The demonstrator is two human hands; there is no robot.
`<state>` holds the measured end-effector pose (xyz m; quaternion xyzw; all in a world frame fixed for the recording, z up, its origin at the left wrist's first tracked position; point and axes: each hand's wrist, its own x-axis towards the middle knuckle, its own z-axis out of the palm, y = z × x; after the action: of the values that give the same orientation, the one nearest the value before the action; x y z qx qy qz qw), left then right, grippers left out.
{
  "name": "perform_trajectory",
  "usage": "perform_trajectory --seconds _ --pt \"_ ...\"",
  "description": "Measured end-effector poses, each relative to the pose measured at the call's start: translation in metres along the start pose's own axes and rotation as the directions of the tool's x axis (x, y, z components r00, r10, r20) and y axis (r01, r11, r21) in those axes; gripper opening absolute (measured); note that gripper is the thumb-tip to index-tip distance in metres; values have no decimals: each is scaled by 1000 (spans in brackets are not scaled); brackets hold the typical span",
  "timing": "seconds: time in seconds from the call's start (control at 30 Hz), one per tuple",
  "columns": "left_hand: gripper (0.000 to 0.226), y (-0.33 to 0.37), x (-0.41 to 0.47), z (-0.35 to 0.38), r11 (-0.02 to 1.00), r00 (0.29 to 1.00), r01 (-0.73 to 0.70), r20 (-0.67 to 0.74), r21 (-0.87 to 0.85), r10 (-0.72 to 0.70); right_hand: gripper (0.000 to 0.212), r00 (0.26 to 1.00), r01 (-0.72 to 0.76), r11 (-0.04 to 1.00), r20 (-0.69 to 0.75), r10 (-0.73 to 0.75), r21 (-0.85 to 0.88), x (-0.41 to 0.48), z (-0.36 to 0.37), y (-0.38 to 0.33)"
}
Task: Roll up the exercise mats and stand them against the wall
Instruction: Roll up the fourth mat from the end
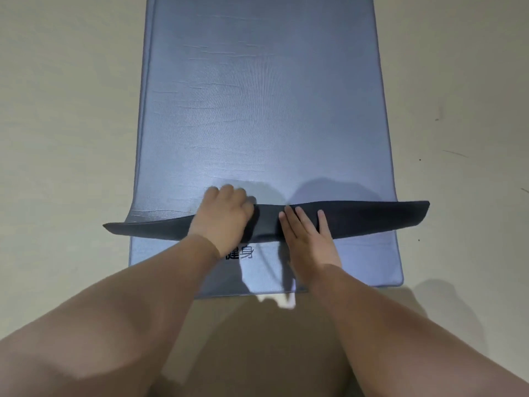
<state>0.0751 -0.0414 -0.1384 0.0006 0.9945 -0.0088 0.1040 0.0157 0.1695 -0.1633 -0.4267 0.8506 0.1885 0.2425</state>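
Mat (pixel 263 110) edge folded over — left hand (pixel 221 216) clamped on fold, right hand (pixel 307 233) flat, fingers apart

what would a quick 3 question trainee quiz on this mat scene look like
1. True or false: the near end of the top mat is folded over, showing its dark underside.
2. Which hand lies flat with fingers spread on the dark fold? A) left hand B) right hand
3. What shows on the lower blue mat, just nearer the camera than the fold?

Key
1. True.
2. B; the left hand is curled over the fold's far edge.
3. Dark printed characters, partly covered by the left wrist.
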Motion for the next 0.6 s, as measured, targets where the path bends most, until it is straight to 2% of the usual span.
perform_trajectory --seconds 0.07,0.13,0.2,0.33,0.4,0.5,0.57,0.6 --pt "39 15 -19 15 997 997 -78 7 27 78 79 1000 13 1000 26 -13 19 3 -4 4" --pt "56 27 -36 24 999 990 -13 138 47 6 72 999 23 999 35 -24 28 6 -7 7" --pt "67 27 -38 28 997 980 27 194 75 -41 71 1000 18 998 14 -19 55 11 -13 8" --pt "56 18 -19 17 998 981 60 181 36 -66 74 1000 10 978 -17 -7 209 18 -21 14" --pt "62 19 -17 20 997 961 68 267 33 -75 70 1000 24 981 -19 -20 194 18 -23 16" --pt "74 17 -18 16 997 922 75 380 5 -71 49 997 47 976 -72 -32 212 22 -27 20" --pt "68 7 -15 10 990 934 74 355 -118 -28 26 993 59 963 -111 -31 261 28 -38 26" --pt "61 0 -13 6 976 945 81 327 -202 -11 22 992 67 951 -125 -30 302 30 -46 30"
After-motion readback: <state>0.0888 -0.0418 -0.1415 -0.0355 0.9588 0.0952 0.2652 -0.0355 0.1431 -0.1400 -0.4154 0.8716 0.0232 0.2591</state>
